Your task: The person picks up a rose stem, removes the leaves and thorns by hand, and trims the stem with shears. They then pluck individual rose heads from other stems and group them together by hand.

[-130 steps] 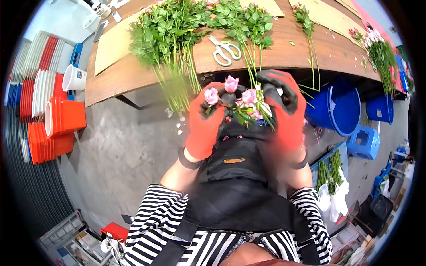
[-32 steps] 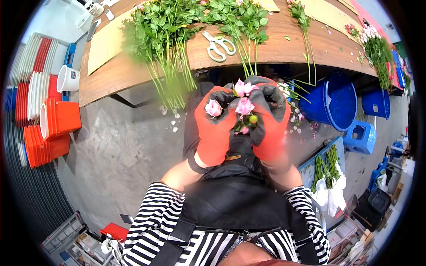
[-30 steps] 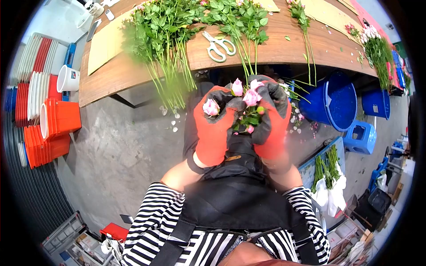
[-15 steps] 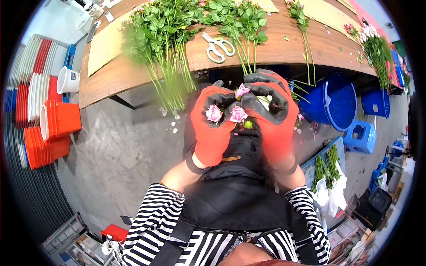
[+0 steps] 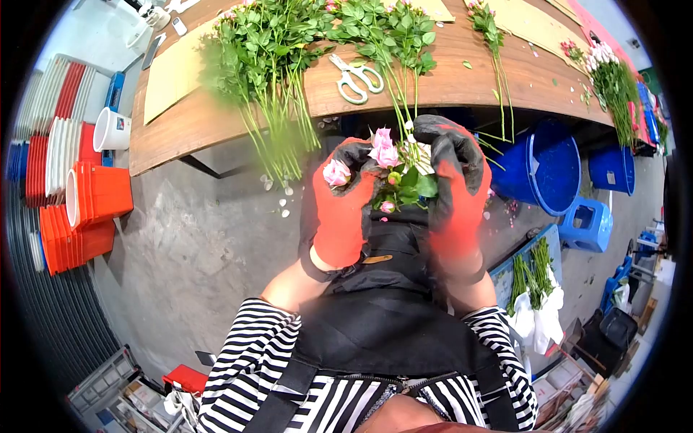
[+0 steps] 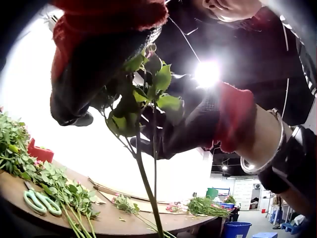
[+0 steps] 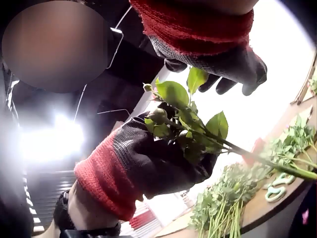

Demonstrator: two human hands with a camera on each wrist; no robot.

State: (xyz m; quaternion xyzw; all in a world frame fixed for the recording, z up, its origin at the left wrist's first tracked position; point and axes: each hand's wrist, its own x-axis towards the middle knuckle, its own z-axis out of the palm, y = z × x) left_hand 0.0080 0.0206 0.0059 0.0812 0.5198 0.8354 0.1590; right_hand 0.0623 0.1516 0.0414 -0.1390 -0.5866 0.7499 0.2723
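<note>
In the head view, my left hand (image 5: 339,209), in a red glove with black palm, grips a spray rose (image 5: 385,149) with pink blooms, small buds and green leaves. One bloom shows at the curled fingers. The right wrist view shows its gloved fingers wrapped around the upper stem, below a green bud (image 7: 157,115), while the long stem runs off to the right. My right hand (image 5: 462,191), gloved alike, is beside the leaves, apart from the blooms. Its fingers hang loosely bent in the right wrist view, with nothing visible between them.
Cut roses (image 5: 271,58) lie in bunches on the wooden table (image 5: 462,90), stems over its edge. Scissors (image 5: 354,78) with pale green handles lie among them. Blue buckets (image 5: 545,169) and a blue stool (image 5: 586,227) stand at right. Orange bins (image 5: 101,191) are stacked at left.
Over the last half second, my right hand has drawn away to the right from the blooms. The rose has turned in my left hand, and more of its leaves show.
</note>
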